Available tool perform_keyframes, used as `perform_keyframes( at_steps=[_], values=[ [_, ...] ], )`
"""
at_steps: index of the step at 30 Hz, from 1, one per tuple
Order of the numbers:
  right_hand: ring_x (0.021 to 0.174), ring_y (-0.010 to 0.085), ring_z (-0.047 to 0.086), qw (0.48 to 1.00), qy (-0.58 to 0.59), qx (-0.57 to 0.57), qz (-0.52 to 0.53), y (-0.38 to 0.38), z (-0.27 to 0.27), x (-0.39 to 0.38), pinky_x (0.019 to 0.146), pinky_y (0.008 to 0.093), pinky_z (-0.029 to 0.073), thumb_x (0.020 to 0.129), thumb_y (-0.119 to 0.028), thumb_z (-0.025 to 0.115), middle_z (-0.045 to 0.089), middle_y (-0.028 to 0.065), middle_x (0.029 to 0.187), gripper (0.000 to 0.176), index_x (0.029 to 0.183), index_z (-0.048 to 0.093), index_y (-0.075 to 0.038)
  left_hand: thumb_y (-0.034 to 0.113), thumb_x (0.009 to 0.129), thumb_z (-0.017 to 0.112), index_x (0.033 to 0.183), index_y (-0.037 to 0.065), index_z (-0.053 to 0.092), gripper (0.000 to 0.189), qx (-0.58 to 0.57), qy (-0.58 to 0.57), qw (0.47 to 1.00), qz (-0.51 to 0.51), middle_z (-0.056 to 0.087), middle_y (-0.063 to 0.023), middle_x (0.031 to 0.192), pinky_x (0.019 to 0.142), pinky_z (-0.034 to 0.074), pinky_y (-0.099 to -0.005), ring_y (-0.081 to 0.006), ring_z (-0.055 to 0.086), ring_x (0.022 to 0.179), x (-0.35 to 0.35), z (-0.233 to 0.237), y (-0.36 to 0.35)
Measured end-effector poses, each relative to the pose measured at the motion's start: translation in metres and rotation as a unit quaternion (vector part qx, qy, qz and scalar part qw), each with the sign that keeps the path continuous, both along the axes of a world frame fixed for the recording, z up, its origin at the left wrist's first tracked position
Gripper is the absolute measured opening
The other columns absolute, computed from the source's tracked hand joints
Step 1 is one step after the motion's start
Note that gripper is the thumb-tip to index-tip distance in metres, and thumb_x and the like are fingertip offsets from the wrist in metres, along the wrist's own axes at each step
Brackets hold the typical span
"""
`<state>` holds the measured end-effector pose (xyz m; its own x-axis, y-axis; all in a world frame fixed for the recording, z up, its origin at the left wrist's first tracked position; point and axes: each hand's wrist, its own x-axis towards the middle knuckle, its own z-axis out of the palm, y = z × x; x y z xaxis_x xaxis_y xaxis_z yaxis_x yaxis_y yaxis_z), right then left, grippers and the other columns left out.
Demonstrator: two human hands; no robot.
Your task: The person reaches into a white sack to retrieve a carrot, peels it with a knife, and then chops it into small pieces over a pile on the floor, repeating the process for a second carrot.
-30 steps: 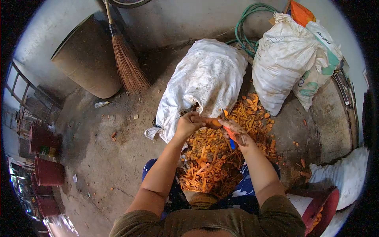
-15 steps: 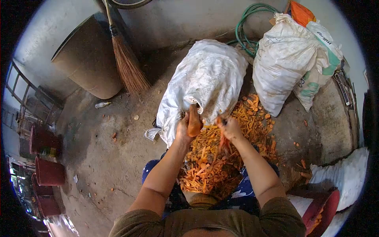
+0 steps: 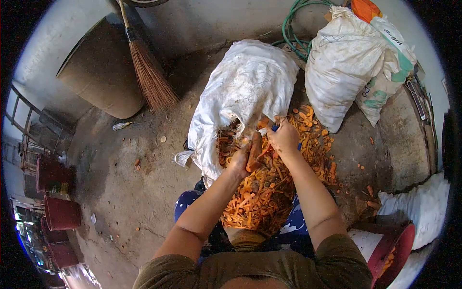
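Observation:
A thick orange carrot [image 3: 254, 151] is gripped in my left hand [image 3: 238, 160], slanting upward. Close beside its upper end, my right hand [image 3: 284, 138] is closed around a blue-handled peeler [image 3: 275, 128], mostly covered by the fingers. An orange strip shows between the carrot and my right hand. Beneath both hands lies a heap of carrot peelings and cut ends [image 3: 255, 204], between my legs. Just ahead, a large white sack [image 3: 250, 72] lies on the floor, its torn opening facing me with carrots inside.
Two filled sacks [image 3: 339, 67] stand by the wall at back right, near a green hose [image 3: 288, 24]. A broom [image 3: 151, 77] leans against a big brown bin [image 3: 103, 72] at back left. Red buckets [image 3: 62, 213] line the left; a red bucket [image 3: 406, 250] with carrots is right.
The carrot has moved right and now slants the other way. My right hand has risen from the heap toward the sack's edge. The view has shifted slightly.

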<state>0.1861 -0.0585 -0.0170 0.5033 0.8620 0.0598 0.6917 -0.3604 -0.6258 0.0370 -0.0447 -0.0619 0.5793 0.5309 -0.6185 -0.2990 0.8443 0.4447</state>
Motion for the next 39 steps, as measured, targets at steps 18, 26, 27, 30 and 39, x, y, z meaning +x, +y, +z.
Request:
perform_keyframes(
  at_steps=[18, 26, 27, 30, 39],
  values=[
    [0.077, 0.0307, 0.060, 0.946, 0.044, -0.209, 0.244, -0.023, 0.024, -0.027, 0.070, 0.0380, 0.048, 0.069, -0.029, 0.063, 0.060, 0.0211, 0.084, 0.047, 0.103, 0.053, 0.002, 0.027, 0.091, 0.033, 0.115, 0.002, 0.042, 0.036, 0.060, -0.028, 0.994, 0.085, 0.054, -0.0118, 0.100, 0.073, 0.047, -0.0404, -0.0248, 0.055, 0.086, -0.020, -0.003, 0.034],
    [0.068, 0.0332, 0.057, 0.943, -0.033, -0.175, 0.282, -0.025, 0.006, -0.040, 0.061, 0.0416, 0.045, 0.069, -0.032, 0.066, 0.057, 0.0189, 0.072, 0.044, 0.087, 0.053, 0.007, 0.023, 0.092, 0.028, 0.115, 0.001, 0.044, 0.035, 0.118, 0.017, 0.986, 0.113, 0.054, -0.0127, 0.104, 0.075, 0.047, -0.0397, -0.0236, 0.055, 0.089, -0.016, 0.006, 0.026],
    [0.069, 0.0338, 0.057, 0.944, -0.033, -0.188, 0.270, -0.026, 0.011, -0.041, 0.062, 0.0418, 0.045, 0.069, -0.032, 0.065, 0.057, 0.0195, 0.073, 0.044, 0.086, 0.054, 0.007, 0.021, 0.092, 0.028, 0.114, 0.000, 0.045, 0.035, 0.126, 0.045, 0.987, 0.090, 0.054, -0.0129, 0.103, 0.074, 0.047, -0.0383, -0.0231, 0.056, 0.088, -0.016, 0.020, 0.022],
    [0.075, 0.0335, 0.058, 0.939, -0.047, -0.225, 0.256, -0.024, 0.021, -0.042, 0.067, 0.0414, 0.046, 0.071, -0.030, 0.063, 0.058, 0.0198, 0.078, 0.041, 0.087, 0.054, 0.006, 0.018, 0.091, 0.029, 0.114, -0.001, 0.045, 0.034, 0.121, 0.077, 0.987, 0.070, 0.055, -0.0130, 0.100, 0.071, 0.048, -0.0358, -0.0220, 0.056, 0.084, -0.014, 0.037, 0.017],
    [0.080, 0.0307, 0.060, 0.930, 0.018, -0.310, 0.198, -0.008, 0.020, 0.000, 0.068, 0.0398, 0.047, 0.076, -0.027, 0.056, 0.060, 0.0228, 0.087, 0.040, 0.097, 0.055, 0.007, 0.018, 0.091, 0.030, 0.108, -0.001, 0.048, 0.031, 0.087, 0.018, 0.995, 0.042, 0.056, -0.0148, 0.097, 0.064, 0.049, -0.0344, -0.0215, 0.057, 0.077, -0.013, 0.037, 0.010]
  ],
)
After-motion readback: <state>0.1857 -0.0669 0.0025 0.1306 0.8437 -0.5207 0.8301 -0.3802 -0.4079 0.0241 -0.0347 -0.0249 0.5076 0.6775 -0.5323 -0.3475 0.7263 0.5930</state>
